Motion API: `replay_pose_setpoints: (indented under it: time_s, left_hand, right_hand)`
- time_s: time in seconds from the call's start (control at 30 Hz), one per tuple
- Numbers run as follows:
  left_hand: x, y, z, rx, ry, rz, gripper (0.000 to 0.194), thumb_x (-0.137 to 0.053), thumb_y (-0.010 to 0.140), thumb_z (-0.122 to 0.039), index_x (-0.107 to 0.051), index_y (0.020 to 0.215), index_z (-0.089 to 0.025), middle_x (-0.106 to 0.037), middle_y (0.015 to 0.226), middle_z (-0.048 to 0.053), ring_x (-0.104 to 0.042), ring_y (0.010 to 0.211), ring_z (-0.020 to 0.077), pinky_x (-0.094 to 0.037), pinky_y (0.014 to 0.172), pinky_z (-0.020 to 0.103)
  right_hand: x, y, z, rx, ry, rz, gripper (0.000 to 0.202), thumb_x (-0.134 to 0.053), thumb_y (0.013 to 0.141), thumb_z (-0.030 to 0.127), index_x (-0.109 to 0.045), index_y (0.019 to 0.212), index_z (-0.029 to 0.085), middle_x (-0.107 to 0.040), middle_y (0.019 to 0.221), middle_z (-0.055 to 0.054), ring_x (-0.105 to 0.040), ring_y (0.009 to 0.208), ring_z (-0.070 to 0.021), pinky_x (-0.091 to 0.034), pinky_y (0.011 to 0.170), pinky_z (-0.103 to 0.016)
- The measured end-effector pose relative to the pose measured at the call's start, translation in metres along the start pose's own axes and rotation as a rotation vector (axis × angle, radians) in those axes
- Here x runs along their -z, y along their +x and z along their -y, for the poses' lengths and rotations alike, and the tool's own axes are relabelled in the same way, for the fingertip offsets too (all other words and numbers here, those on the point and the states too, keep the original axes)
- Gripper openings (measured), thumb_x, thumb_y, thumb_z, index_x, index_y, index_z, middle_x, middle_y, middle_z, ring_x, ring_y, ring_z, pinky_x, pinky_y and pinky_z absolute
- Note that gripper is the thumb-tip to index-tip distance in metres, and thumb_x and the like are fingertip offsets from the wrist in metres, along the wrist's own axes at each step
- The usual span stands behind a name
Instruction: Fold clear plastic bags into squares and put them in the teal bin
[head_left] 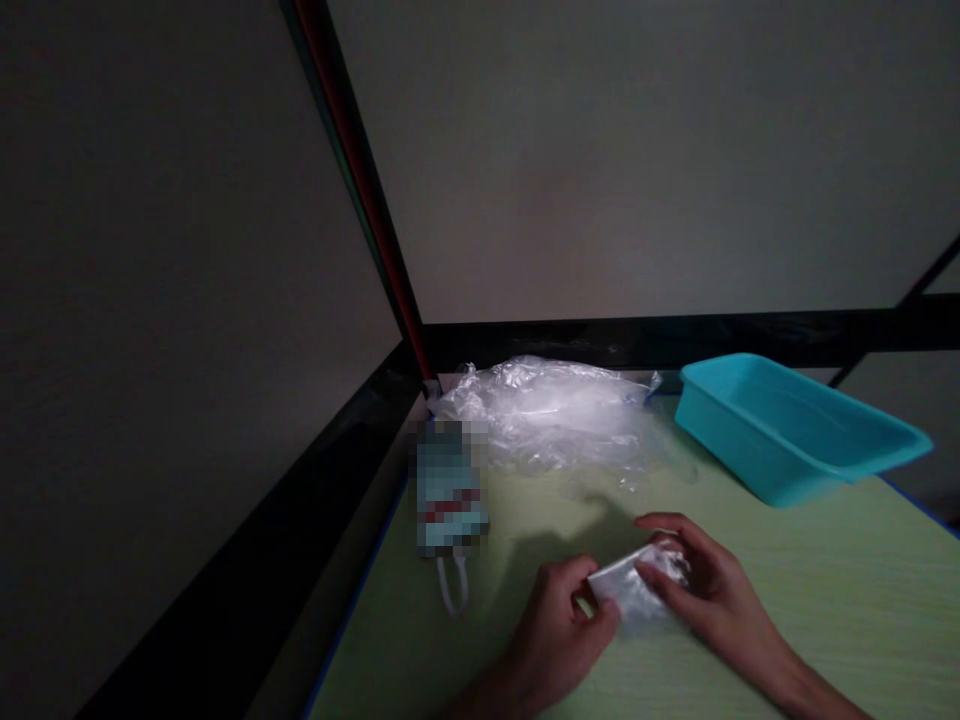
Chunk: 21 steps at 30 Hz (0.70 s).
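Observation:
A small clear plastic packet (637, 592), shiny and slightly crumpled, is held over the front part of the light green table. My left hand (566, 615) pinches its left edge between thumb and fingers. On the other side, my right hand (709, 585) is closed on the packet's upper right part, thumb on top. What the packet contains, if anything, is too blurred to tell.
A heap of clear plastic bags (551, 405) lies at the back of the table (840, 570). An open turquoise basket (750, 450) stands at the back right. At the left lies a pixelated teal item (448, 485) with a white loop. Walls rise behind and at the left.

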<state>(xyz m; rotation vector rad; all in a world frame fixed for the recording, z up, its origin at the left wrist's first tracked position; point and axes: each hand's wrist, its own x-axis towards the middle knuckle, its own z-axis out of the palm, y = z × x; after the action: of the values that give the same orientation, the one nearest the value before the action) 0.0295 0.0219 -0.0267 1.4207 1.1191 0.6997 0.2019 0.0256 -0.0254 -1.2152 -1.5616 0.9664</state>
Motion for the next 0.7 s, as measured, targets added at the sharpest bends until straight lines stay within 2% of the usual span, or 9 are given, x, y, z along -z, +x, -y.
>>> replay_pose_setpoints:
  time_s: [0.1, 0.27, 0.37, 0.47, 0.7]
  left_hand:
    - [0.0003, -0.0009, -0.0004, 0.040, -0.052, 0.066, 0.005, -0.050, 0.067, -0.019, -0.048, 0.069, -0.015, -0.047, 0.063, -0.004, -0.043, 0.049, 0.0069, -0.031, 0.043, 0.017]
    - [0.0009, -0.0028, -0.0002, -0.019, 0.005, 0.036, 0.006, -0.056, 0.060, -0.014, -0.051, 0.063, -0.013, -0.044, 0.060, -0.005, -0.043, 0.060, 0.0092, -0.033, 0.053, 0.019]
    - [0.0016, -0.0043, 0.0033, 0.018, -0.036, 0.044, 0.012, -0.059, 0.060, -0.016, -0.055, 0.071, -0.012, -0.049, 0.068, -0.003, -0.047, 0.068, 0.0121, -0.035, 0.059, 0.020]
    - [0.0017, -0.0064, 0.0041, 0.081, -0.027, -0.004, 0.021, -0.060, 0.059, -0.017, -0.058, 0.080, -0.012, -0.054, 0.077, 0.000, -0.049, 0.074, 0.0145, -0.038, 0.063, 0.022]
    - [-0.0023, -0.0067, -0.0053, 0.119, 0.042, 0.036, 0.007, -0.057, 0.061, -0.013, -0.062, 0.065, -0.011, -0.055, 0.062, -0.002, -0.050, 0.064, 0.0135, -0.038, 0.058, 0.021]
  right_hand:
    - [0.0006, 0.0008, -0.0003, -0.042, 0.078, 0.022, 0.036, -0.058, 0.076, 0.032, -0.045, 0.109, 0.022, -0.059, 0.068, 0.002, -0.054, 0.054, -0.0142, -0.045, 0.046, -0.023]
    - [0.0020, -0.0003, 0.0031, -0.042, 0.063, 0.081, 0.044, -0.058, 0.075, 0.034, -0.045, 0.115, 0.022, -0.055, 0.064, 0.003, -0.052, 0.053, -0.0144, -0.045, 0.046, -0.023]
    - [0.0020, -0.0013, 0.0017, -0.021, 0.023, 0.136, 0.044, -0.060, 0.075, 0.032, -0.047, 0.116, 0.023, -0.055, 0.067, 0.002, -0.053, 0.058, -0.0148, -0.046, 0.052, -0.025]
    - [0.0013, -0.0022, -0.0007, -0.003, -0.011, 0.196, 0.044, -0.059, 0.076, 0.030, -0.047, 0.117, 0.023, -0.055, 0.069, 0.002, -0.053, 0.062, -0.0158, -0.046, 0.056, -0.027]
    - [0.0007, -0.0026, -0.0005, -0.060, 0.028, 0.212, 0.042, -0.059, 0.075, 0.029, -0.048, 0.116, 0.023, -0.052, 0.066, 0.003, -0.051, 0.058, -0.0143, -0.043, 0.051, -0.024]
